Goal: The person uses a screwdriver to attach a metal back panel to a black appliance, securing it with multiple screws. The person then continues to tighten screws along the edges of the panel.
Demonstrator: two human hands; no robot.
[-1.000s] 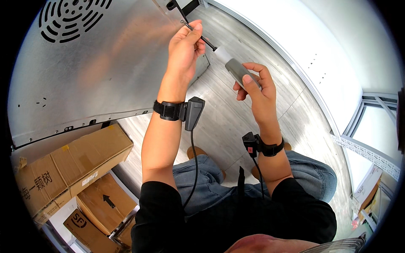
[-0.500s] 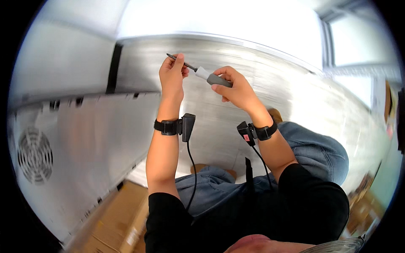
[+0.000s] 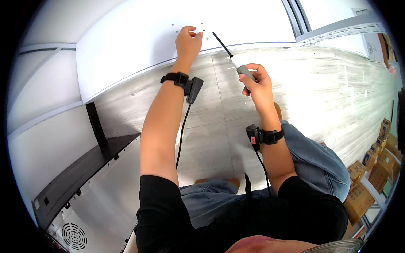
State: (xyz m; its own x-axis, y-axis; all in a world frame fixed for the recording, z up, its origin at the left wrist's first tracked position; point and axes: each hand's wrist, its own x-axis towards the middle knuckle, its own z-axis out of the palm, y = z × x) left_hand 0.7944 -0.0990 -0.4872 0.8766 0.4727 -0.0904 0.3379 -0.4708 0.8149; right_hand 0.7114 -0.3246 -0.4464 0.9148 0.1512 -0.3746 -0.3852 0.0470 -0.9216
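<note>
My right hand [image 3: 258, 86] is closed round the grey handle of a screwdriver [image 3: 247, 71], whose dark shaft points up and left toward a white tabletop. My left hand [image 3: 188, 44] is over that tabletop [image 3: 139, 46], among several small screws [image 3: 201, 23]. Its fingers are loosely curled with a gap between the fingertips and thumb, and one screw lies just beside them. I see nothing held in it. Both wrists carry black straps with small black devices and cables.
At the lower left stands a metal cabinet panel [image 3: 105, 192] with a round vent [image 3: 74, 236]. Cardboard boxes [image 3: 358, 202] are stacked at the right, near a grey metal frame [image 3: 337, 29]. Pale wood-look floor [image 3: 202, 126] lies below my arms.
My left hand has let go of the screwdriver shaft and moved forward to the screws. The right hand keeps the screwdriver, its tip now pointing more forward. The view has shifted toward the tabletop.
</note>
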